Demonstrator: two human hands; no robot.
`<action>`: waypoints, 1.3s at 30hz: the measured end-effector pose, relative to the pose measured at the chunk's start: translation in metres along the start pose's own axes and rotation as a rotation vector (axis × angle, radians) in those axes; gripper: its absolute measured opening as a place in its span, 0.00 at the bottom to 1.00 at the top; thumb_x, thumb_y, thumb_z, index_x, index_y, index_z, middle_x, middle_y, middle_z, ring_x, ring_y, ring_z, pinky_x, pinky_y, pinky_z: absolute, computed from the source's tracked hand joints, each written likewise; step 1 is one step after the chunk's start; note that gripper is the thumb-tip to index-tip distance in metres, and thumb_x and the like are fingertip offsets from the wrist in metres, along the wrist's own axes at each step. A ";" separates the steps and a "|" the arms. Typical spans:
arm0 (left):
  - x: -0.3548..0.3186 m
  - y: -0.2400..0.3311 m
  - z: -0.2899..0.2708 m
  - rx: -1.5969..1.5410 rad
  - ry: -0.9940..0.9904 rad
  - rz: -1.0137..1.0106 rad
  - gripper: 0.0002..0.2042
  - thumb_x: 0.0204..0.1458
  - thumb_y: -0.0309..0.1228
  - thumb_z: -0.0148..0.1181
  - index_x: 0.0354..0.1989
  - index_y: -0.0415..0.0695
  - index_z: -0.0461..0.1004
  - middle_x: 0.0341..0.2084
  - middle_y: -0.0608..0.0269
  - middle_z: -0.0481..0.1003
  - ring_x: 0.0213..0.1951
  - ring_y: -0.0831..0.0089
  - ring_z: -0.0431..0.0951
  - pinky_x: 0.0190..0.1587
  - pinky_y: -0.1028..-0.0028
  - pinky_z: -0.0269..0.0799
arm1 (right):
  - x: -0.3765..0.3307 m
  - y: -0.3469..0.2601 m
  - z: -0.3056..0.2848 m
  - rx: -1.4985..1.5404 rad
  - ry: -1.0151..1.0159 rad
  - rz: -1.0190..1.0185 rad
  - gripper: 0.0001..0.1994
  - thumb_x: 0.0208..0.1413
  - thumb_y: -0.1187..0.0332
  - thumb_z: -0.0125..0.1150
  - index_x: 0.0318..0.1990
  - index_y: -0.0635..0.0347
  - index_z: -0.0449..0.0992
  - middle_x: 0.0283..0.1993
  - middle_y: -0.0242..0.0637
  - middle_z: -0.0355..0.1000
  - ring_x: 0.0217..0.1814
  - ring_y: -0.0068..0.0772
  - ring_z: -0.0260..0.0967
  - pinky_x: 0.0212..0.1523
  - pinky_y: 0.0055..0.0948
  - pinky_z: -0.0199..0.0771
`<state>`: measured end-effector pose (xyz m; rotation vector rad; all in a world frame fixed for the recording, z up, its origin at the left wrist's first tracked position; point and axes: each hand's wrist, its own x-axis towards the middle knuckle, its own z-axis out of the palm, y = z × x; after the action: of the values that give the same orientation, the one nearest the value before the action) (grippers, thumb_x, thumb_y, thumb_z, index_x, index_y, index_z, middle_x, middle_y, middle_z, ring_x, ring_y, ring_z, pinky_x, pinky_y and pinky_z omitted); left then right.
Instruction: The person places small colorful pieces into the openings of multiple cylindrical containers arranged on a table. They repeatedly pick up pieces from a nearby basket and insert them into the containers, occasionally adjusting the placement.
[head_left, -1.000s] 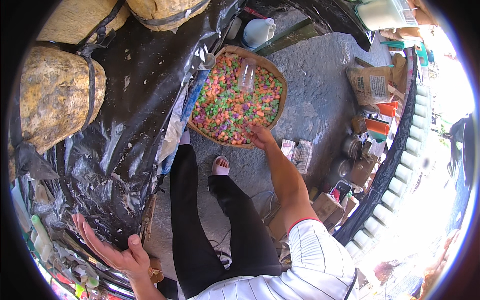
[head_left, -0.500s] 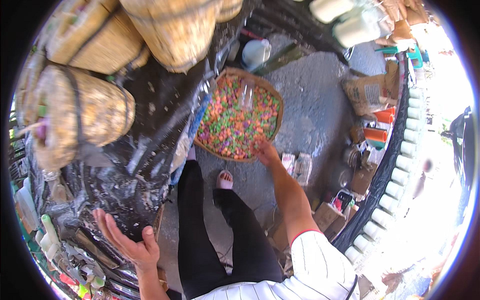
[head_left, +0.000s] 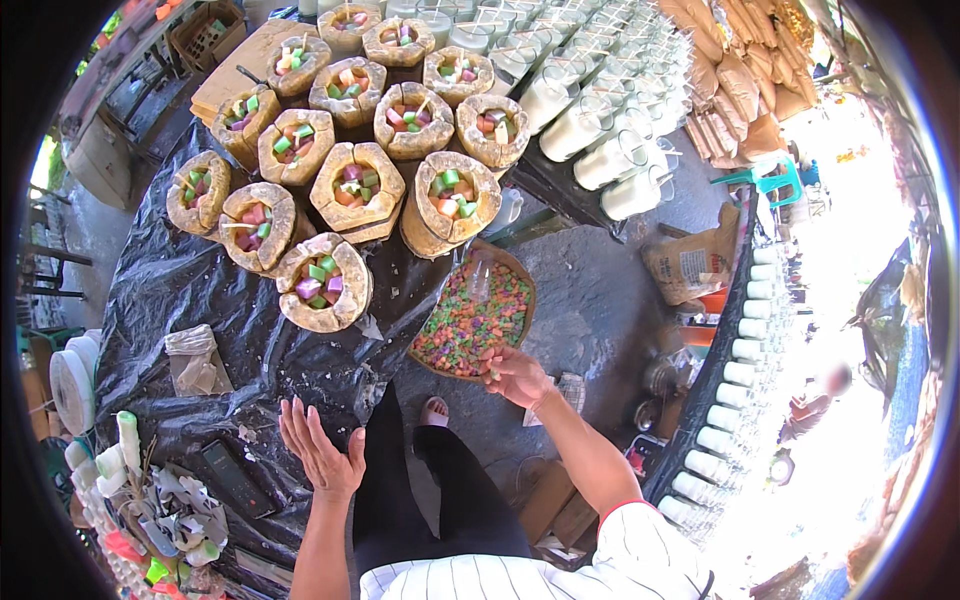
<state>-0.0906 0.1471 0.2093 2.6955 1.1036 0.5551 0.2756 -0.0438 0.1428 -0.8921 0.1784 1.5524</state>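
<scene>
My left hand [head_left: 322, 452] is raised over the near edge of the black plastic-covered table [head_left: 140, 340], holding nothing, its fingers spread. My right hand [head_left: 517, 378] is by the near rim of a round basket [head_left: 532, 310], fingers curled together with a small green bit showing at the tips. Small green, orange and purple wax cubes [head_left: 455, 325] fill the basket, and a clear cup [head_left: 480, 283] lies on them. On the table stand several pale slatted moulds [head_left: 350, 300] with coloured cubes inside; white wicks show in some.
Many white candles in glasses [head_left: 600, 165] crowd the far table. A row of white candles [head_left: 724, 418] lines the right side. A paper sack [head_left: 685, 265] stands on the floor. A dark phone [head_left: 238, 478] and a folded cloth-like piece [head_left: 197, 360] lie on the table.
My view has lifted, bringing the tops of the moulds and the far candles into sight. My right hand has come up slightly from the cubes, and its fingers have closed. My left hand stays open.
</scene>
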 end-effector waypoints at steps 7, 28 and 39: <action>0.006 0.000 -0.004 -0.014 -0.012 0.020 0.40 0.72 0.54 0.54 0.77 0.31 0.55 0.74 0.29 0.61 0.76 0.28 0.60 0.76 0.34 0.52 | 0.001 -0.045 0.082 -0.056 0.025 -0.178 0.08 0.72 0.67 0.64 0.51 0.60 0.79 0.42 0.37 0.80 0.34 0.28 0.76 0.32 0.31 0.73; -0.003 -0.006 0.001 -0.064 -0.031 -0.036 0.39 0.72 0.55 0.53 0.78 0.35 0.55 0.76 0.33 0.59 0.77 0.30 0.58 0.76 0.35 0.54 | 0.021 -0.180 0.233 -0.898 0.190 -0.887 0.14 0.76 0.64 0.63 0.58 0.65 0.82 0.32 0.26 0.72 0.27 0.15 0.61 0.25 0.18 0.58; -0.003 -0.006 0.001 -0.088 -0.038 -0.063 0.39 0.72 0.55 0.54 0.78 0.35 0.55 0.75 0.31 0.59 0.77 0.29 0.58 0.76 0.35 0.53 | 0.027 -0.191 0.249 -1.253 0.397 -0.834 0.11 0.71 0.67 0.68 0.54 0.62 0.86 0.33 0.27 0.77 0.29 0.14 0.67 0.30 0.20 0.65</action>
<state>-0.0964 0.1497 0.2060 2.5762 1.1224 0.5273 0.3434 0.1648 0.3688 -1.9121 -0.8876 0.5448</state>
